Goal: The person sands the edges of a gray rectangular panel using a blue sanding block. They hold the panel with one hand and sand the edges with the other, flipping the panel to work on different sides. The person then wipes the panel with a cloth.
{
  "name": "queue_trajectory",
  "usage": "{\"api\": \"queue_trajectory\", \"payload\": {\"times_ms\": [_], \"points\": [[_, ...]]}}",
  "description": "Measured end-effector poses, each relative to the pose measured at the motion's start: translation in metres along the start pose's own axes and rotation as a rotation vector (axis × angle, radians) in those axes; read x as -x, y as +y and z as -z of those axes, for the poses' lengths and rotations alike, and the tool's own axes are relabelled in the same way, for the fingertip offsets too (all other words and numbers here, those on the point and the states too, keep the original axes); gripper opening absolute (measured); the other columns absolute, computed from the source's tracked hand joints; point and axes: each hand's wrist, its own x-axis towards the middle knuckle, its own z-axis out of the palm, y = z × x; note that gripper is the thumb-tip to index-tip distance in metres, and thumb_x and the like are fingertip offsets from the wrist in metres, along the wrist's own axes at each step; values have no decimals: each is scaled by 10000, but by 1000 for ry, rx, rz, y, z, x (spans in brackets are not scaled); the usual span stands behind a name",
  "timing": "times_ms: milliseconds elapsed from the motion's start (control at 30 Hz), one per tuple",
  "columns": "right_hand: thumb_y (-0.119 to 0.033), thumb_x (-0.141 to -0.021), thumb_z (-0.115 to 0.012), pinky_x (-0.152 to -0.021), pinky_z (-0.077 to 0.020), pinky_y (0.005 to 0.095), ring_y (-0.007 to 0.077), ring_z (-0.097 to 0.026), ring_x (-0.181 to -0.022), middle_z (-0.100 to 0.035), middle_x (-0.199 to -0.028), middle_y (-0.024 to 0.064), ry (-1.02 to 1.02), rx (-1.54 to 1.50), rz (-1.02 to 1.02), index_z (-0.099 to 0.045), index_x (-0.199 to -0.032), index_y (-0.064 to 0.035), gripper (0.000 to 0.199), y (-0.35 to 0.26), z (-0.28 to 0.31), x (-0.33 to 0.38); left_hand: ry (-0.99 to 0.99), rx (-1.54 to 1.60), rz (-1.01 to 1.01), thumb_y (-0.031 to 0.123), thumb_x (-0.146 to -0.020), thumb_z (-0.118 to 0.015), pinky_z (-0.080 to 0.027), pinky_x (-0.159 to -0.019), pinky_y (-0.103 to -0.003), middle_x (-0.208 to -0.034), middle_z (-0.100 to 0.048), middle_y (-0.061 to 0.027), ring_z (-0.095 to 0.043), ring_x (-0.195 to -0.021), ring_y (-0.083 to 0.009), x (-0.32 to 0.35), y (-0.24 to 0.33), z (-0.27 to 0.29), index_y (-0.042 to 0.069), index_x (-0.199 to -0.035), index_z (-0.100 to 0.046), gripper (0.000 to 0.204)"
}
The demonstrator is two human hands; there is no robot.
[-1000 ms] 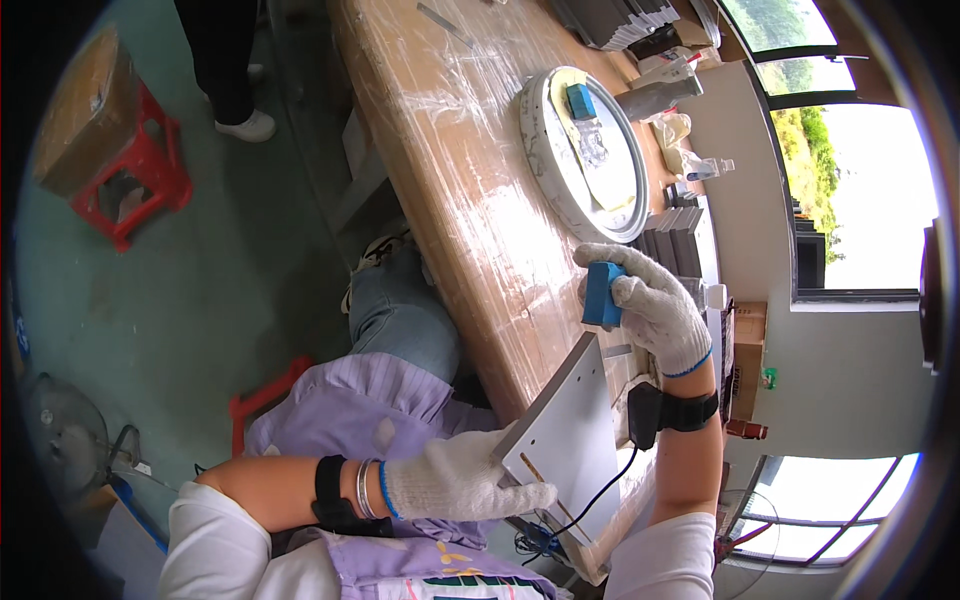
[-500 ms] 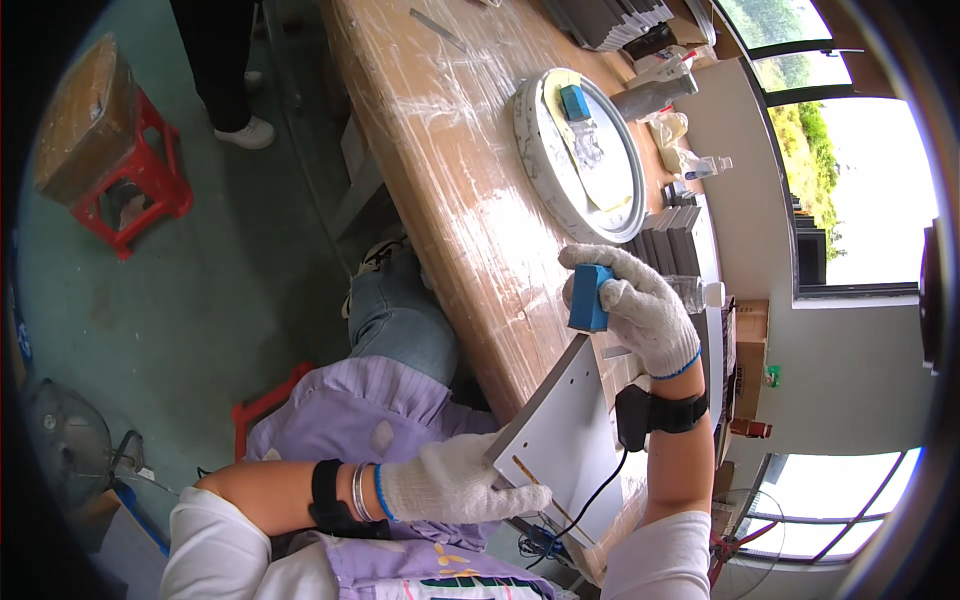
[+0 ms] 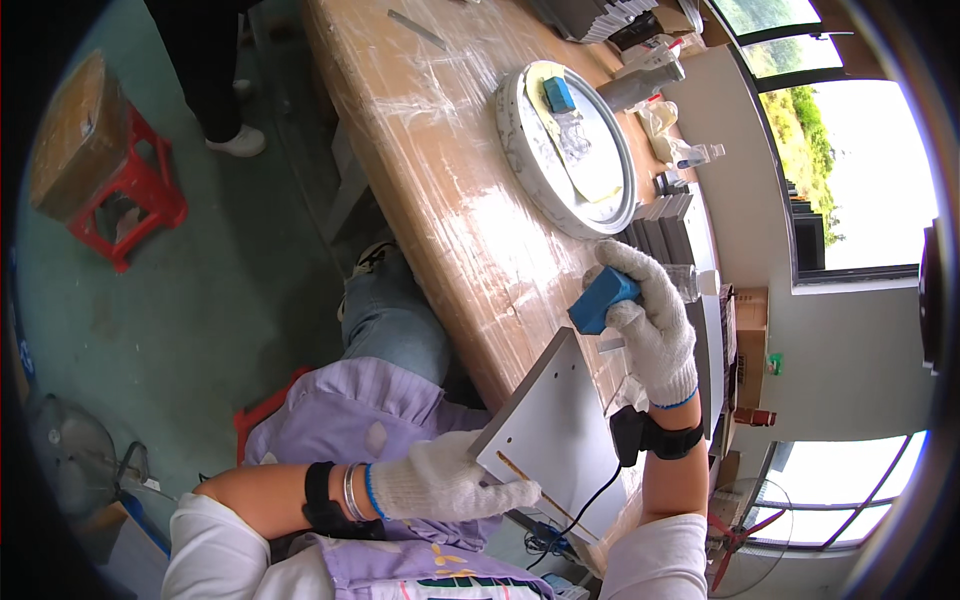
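My left hand (image 3: 435,482), in a white knitted glove, grips a flat grey panel (image 3: 560,425) by its near left edge, thumb lying on the face. The panel is tilted, with small holes and a narrow brownish slot. Above its far corner my gloved right hand (image 3: 658,330) holds a blue rectangular block (image 3: 604,300) between thumb and fingers. The block looks apart from the panel. Farther off, a second blue block (image 3: 558,94) rests on a yellowish sheet with a grey smear, on a round white lid (image 3: 512,140).
The film-covered table (image 3: 440,190) holds stacked grey panels (image 3: 668,225), a grey bottle (image 3: 645,85), a clear bottle (image 3: 700,155) and a metal strip (image 3: 417,29). At left are a red stool (image 3: 125,215) bearing a carton, a fan (image 3: 80,450) and another person's legs (image 3: 205,70).
My right hand has shifted slightly right and turned the blue block to a slant. My left hand and the panel have moved slightly left. The whole view has shifted a little.
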Motion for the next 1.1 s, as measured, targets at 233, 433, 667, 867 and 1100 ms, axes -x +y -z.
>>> {"api": "queue_trajectory", "payload": {"times_ms": [233,433,667,867,1100], "points": [[37,-831,-636,-945,-465,313,165,-575,-1053,-629,-1115,87,78,267,138,-548,-1296,-21,477,12,-4,-1,30,-12,-17,273,-915,-671,-541,-791,-335,-1009,-696,-101,-675,-930,-217,-2,-6,-1,46,-1161,-607,341],[60,-844,-608,-988,-444,329,185,-559,-1099,-610,-1157,89,52,130,21,-550,-1299,-37,469,9,-7,4,83,-16,-38,388,-916,-649,-549,-730,-359,-941,-700,-122,-692,-858,-279,0,-12,-4,71,-1133,-608,386],[65,-846,-615,-969,-462,326,175,-573,-1077,-614,-1163,92,147,91,94,-546,-1307,-43,478,20,-9,6,63,-4,-28,354,-927,-641,-545,-719,-359,-917,-700,-103,-687,-821,-272,-2,-8,-3,68,-1121,-611,346],[-6,-883,-631,-982,-453,323,174,-561,-1110,-613,-1176,94,179,330,87,-536,-1317,-38,445,18,-12,6,101,8,-88,338,-928,-644,-542,-715,-363,-898,-699,-106,-689,-819,-275,-3,-7,-3,63,-1124,-609,339],[12,-869,-610,-1005,-437,328,179,-554,-1126,-594,-1218,100,148,184,7,-529,-1321,-28,461,25,-11,7,130,-8,-51,343,-918,-661,-545,-722,-341,-906,-704,-100,-695,-823,-253,-3,-5,-2,68,-1109,-626,336]]}}
